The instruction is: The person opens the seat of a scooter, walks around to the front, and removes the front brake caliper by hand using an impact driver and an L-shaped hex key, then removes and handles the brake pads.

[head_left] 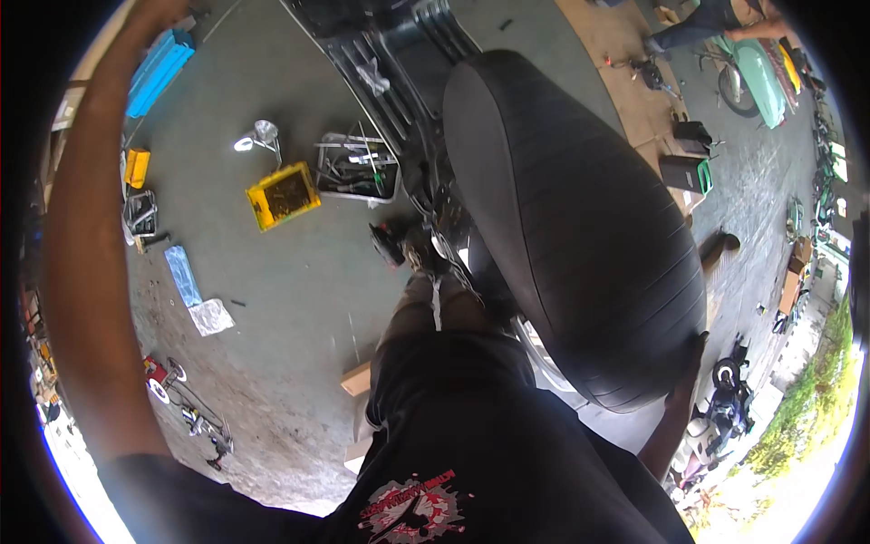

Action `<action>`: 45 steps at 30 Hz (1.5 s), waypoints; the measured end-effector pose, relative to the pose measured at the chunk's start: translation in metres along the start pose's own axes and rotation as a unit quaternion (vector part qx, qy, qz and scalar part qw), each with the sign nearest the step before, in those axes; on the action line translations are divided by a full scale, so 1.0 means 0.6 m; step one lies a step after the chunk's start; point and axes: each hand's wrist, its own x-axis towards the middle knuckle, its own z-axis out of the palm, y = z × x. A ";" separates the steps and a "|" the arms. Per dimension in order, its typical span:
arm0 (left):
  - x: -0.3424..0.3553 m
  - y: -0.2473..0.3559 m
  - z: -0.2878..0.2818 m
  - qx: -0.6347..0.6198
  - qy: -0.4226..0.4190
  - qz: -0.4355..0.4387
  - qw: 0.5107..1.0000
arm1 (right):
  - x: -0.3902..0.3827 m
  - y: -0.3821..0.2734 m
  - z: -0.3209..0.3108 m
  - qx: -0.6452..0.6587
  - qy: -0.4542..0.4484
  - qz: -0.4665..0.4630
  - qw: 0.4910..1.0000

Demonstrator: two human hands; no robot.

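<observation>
A long black ribbed seat (580,227) fills the right middle, over a dark scooter body (394,82) with a grooved floorboard above my feet. My right hand (691,361) grips the seat's lower right edge, partly hidden by it. My left arm stretches up along the left side to my left hand (165,13) at the top edge, where the fingers are cut off and what they touch cannot be seen. My legs stand beside the scooter.
On the floor lie a yellow crate (306,190), a tool tray (386,186), mirrors (265,131), blue cases (159,72) and cardboard (355,379). Another person (698,27) is by a mint scooter (761,86) at upper right; a dark motorbike (728,408) stands at lower right.
</observation>
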 end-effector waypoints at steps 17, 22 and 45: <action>-0.005 -0.011 0.004 -0.132 -0.042 -0.116 0.983 | -0.008 0.095 0.063 -0.163 0.506 -0.297 0.793; 0.041 -0.043 0.042 -0.090 -0.019 0.003 0.996 | 0.020 0.131 0.203 -0.034 0.282 -0.041 0.958; 0.027 0.005 0.054 -0.259 0.019 -0.068 0.963 | 0.037 0.229 0.096 0.195 0.175 0.128 0.957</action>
